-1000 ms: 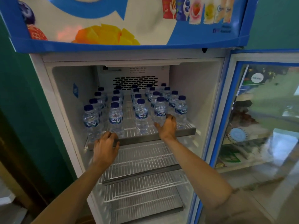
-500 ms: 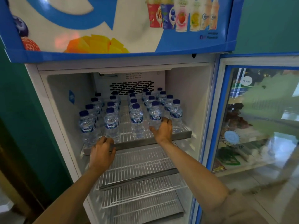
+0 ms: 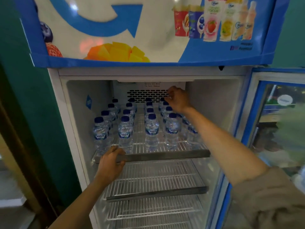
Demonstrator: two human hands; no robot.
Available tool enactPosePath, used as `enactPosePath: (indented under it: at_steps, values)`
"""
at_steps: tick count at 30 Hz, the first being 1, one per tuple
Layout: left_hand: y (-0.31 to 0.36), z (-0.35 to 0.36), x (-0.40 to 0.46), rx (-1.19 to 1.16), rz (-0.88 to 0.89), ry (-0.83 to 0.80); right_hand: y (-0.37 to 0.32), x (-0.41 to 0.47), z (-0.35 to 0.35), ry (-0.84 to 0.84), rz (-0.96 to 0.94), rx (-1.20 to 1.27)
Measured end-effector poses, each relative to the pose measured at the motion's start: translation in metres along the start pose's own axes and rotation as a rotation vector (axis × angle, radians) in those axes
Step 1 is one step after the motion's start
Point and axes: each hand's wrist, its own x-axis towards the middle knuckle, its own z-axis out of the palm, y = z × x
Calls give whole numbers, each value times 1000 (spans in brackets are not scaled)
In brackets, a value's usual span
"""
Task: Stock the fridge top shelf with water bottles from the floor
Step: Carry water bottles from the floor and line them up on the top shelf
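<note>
I see the water bottles [image 3: 149, 129] standing upright in rows on the fridge top shelf [image 3: 165, 155], running front to back toward the rear vent grille [image 3: 146, 95]. My left hand [image 3: 111, 160] sits at the shelf's front rail, left end, just before the front-left bottle [image 3: 100, 134]. My right hand [image 3: 177, 100] is deep at the back right, above the rearmost bottles, in front of the grille. Wire shelves [image 3: 153, 179] lie below. The open door [image 3: 279, 123] stands to the right.
</note>
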Motion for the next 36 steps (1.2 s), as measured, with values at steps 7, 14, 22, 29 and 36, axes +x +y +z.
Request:
enactPosePath:
  at_steps: [7, 14, 22, 29, 36]
  values:
    - [-2, 7, 1, 34, -79, 42, 35, 26, 14, -515, 6, -306]
    - [7, 3, 1, 41, -103, 36, 43, 37, 13, -524, -56, -312]
    - [11, 2, 1, 44, -130, 22, 43, 38, 10, -543, -39, -276]
    - [8, 2, 1, 38, -117, 33, 54, 40, -25, -399, 16, -265]
    - [8, 4, 0, 27, -102, 58, 84, 24, -51, -574, 127, -486]
